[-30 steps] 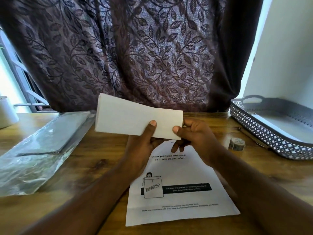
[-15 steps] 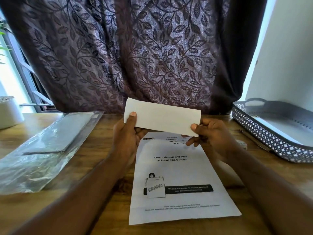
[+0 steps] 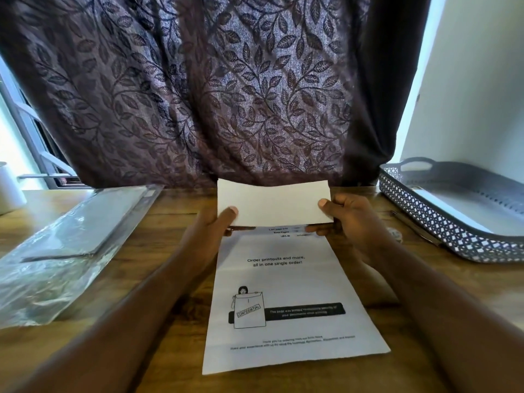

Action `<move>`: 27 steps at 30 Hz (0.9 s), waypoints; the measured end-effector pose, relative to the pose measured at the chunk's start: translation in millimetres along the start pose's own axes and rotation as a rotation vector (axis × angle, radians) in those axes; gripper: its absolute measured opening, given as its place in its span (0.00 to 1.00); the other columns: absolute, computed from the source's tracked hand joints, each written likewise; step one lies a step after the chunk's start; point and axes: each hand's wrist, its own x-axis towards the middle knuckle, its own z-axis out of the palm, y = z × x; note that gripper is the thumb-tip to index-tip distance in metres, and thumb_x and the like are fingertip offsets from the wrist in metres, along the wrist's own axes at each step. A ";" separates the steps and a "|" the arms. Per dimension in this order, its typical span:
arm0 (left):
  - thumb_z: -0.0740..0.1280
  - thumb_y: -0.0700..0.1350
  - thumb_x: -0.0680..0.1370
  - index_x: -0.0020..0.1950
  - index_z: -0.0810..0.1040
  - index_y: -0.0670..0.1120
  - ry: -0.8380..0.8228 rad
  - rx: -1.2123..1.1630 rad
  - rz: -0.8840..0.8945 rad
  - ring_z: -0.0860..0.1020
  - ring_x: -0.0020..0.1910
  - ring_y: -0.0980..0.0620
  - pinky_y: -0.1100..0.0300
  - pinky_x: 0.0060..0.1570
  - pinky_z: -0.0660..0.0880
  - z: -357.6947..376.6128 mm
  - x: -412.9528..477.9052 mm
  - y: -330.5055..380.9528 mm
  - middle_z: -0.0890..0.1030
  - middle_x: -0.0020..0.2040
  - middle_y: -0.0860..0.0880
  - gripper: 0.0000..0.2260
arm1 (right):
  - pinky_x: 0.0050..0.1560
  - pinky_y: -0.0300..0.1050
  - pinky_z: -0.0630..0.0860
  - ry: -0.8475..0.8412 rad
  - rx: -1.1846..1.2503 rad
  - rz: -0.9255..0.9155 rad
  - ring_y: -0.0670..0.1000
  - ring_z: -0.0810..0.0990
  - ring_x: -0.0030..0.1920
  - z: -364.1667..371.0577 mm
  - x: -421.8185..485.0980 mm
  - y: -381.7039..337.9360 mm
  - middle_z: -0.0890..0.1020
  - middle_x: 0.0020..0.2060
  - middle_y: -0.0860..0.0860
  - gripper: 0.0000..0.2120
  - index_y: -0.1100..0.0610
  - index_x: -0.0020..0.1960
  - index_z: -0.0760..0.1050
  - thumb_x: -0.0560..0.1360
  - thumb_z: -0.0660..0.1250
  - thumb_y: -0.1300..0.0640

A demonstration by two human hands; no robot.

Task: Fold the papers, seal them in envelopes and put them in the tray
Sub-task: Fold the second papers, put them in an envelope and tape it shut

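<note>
I hold a white envelope (image 3: pixel 273 201) level above the far end of a printed sheet (image 3: pixel 286 296) that lies flat on the wooden table. My left hand (image 3: pixel 211 231) pinches the envelope's lower left corner, thumb on top. At the lower right corner my right hand (image 3: pixel 350 219) pinches it the same way. A grey perforated tray (image 3: pixel 442 222) with a handle stands at the right, with something white lying flat inside it.
A clear plastic sleeve (image 3: pixel 71 245) with flat grey contents lies at the left. A small tape roll (image 3: pixel 395 234) and a thin dark tool (image 3: pixel 414 226) lie beside the tray. A leaf-patterned curtain hangs behind the table; a white pot (image 3: pixel 8 188) stands far left.
The envelope has moved right and come level over the sheet's top. My left hand slid from its middle to the left corner; my right hand stays at the right corner.
</note>
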 end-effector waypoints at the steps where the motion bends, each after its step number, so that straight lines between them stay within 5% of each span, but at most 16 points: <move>1: 0.60 0.50 0.84 0.56 0.83 0.47 -0.044 0.225 0.018 0.84 0.52 0.49 0.52 0.52 0.79 -1.6 0.6 -1.2 0.87 0.51 0.50 0.14 | 0.44 0.51 0.86 -0.008 -0.004 0.026 0.60 0.88 0.44 -0.4 1.1 1.3 0.88 0.47 0.55 0.08 0.55 0.56 0.79 0.84 0.61 0.58; 5: 0.61 0.51 0.84 0.64 0.81 0.44 -0.081 0.544 0.000 0.81 0.54 0.48 0.53 0.55 0.75 -5.4 5.4 -2.3 0.84 0.60 0.46 0.16 | 0.50 0.50 0.84 0.002 -0.196 0.038 0.54 0.87 0.48 -3.8 5.2 9.7 0.87 0.50 0.55 0.10 0.58 0.59 0.80 0.83 0.63 0.58; 11: 0.60 0.52 0.84 0.69 0.77 0.49 -0.160 0.347 0.000 0.79 0.54 0.60 0.67 0.50 0.72 -1.6 6.5 -12.1 0.81 0.62 0.52 0.16 | 0.53 0.48 0.81 0.043 -0.489 -0.034 0.47 0.84 0.50 -7.4 8.4 13.3 0.86 0.49 0.47 0.11 0.56 0.61 0.81 0.83 0.63 0.54; 14: 0.60 0.51 0.84 0.66 0.79 0.49 -0.098 0.242 0.027 0.81 0.56 0.55 0.57 0.57 0.76 -0.5 7.2 -11.9 0.83 0.60 0.51 0.14 | 0.58 0.58 0.81 0.074 -0.407 -0.021 0.54 0.85 0.53 -5.7 8.6 13.0 0.86 0.52 0.53 0.11 0.58 0.61 0.80 0.83 0.63 0.56; 18: 0.64 0.46 0.83 0.53 0.82 0.52 0.069 0.043 0.067 0.85 0.49 0.53 0.51 0.52 0.82 -4.1 7.9 -1.7 0.87 0.49 0.53 0.07 | 0.44 0.54 0.86 0.045 -0.121 0.034 0.62 0.87 0.46 -2.6 4.6 0.9 0.85 0.53 0.59 0.07 0.55 0.55 0.80 0.83 0.63 0.60; 23: 0.67 0.39 0.80 0.63 0.76 0.46 0.123 -0.136 0.013 0.86 0.44 0.51 0.54 0.39 0.84 -6.8 9.7 5.7 0.87 0.48 0.51 0.11 | 0.32 0.50 0.83 0.007 -0.124 0.069 0.66 0.86 0.37 -10.6 -0.1 -13.7 0.86 0.49 0.59 0.11 0.58 0.60 0.77 0.79 0.68 0.65; 27: 0.69 0.39 0.79 0.63 0.76 0.46 0.073 -0.026 -0.031 0.85 0.40 0.55 0.54 0.34 0.84 -8.9 8.8 3.5 0.86 0.43 0.52 0.13 | 0.28 0.46 0.80 -0.022 -0.218 0.126 0.61 0.85 0.31 -19.6 -2.2 -14.5 0.86 0.44 0.59 0.13 0.53 0.59 0.77 0.77 0.69 0.65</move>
